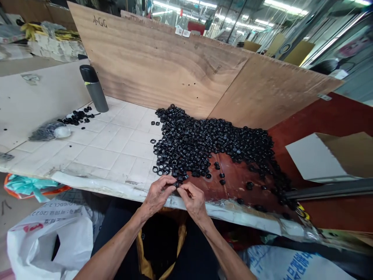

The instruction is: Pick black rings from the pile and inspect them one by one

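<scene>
Close together at the table's front edge, my left hand and my right hand pinch a small black plastic part between their fingertips. Most of that part is covered by the fingers. Just beyond them spreads a large pile of small black ring-shaped parts, reaching across the table to the right. Below my hands, between my legs, an open yellow-rimmed bag hangs with a dark inside.
A grey bottle with a black lid stands at the back left, near a clear bag of dark parts and several loose black pieces. Wooden boards wall the back. A cardboard box sits at right, a white sack lower left.
</scene>
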`<state>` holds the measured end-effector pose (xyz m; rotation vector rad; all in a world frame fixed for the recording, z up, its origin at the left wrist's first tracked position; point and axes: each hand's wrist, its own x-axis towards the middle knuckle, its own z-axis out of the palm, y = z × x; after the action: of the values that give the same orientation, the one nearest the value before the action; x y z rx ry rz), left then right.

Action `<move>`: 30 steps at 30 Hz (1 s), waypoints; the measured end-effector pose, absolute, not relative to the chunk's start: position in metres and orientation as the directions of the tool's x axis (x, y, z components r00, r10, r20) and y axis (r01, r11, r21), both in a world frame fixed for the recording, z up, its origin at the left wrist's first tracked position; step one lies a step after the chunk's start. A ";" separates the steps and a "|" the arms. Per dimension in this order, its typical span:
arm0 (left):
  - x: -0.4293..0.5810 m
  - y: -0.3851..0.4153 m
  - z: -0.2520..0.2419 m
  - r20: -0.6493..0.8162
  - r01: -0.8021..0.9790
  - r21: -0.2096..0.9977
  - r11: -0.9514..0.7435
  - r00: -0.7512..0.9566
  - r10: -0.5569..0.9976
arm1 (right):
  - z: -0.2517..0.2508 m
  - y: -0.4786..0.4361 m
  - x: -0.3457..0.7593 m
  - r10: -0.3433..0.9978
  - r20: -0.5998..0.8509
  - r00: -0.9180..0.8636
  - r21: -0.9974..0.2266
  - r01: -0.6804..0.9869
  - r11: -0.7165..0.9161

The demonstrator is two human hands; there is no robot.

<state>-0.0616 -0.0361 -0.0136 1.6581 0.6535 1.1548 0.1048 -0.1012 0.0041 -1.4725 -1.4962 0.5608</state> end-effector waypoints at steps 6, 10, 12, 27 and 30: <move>-0.066 -0.038 -0.008 0.419 -0.114 0.900 -0.420 0.484 0.768 | 0.005 -0.110 0.096 0.937 0.245 0.250 -0.895 0.429 0.120; -0.067 -0.051 -0.004 0.398 -0.106 0.907 -0.407 0.526 0.751 | 0.010 -0.118 0.093 0.951 0.079 0.299 -0.925 0.378 -0.042; -0.066 -0.060 -0.003 0.357 -0.124 0.932 -0.342 0.483 0.799 | 0.014 -0.122 0.095 0.951 0.130 0.279 -0.916 0.401 0.008; -0.055 -0.098 -0.016 0.408 -0.031 0.890 -0.455 0.500 0.764 | 0.021 -0.162 0.091 0.918 -0.209 0.338 -0.974 0.008 -0.225; -0.050 -0.106 -0.009 0.200 -0.094 0.980 -0.177 0.495 0.846 | 0.023 -0.175 0.097 0.943 0.046 0.329 -0.971 0.236 -0.035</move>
<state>-0.0504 -0.1057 -0.0090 1.5194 0.6801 0.9628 0.0973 -0.1750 0.0227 -1.5187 -1.1214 0.8253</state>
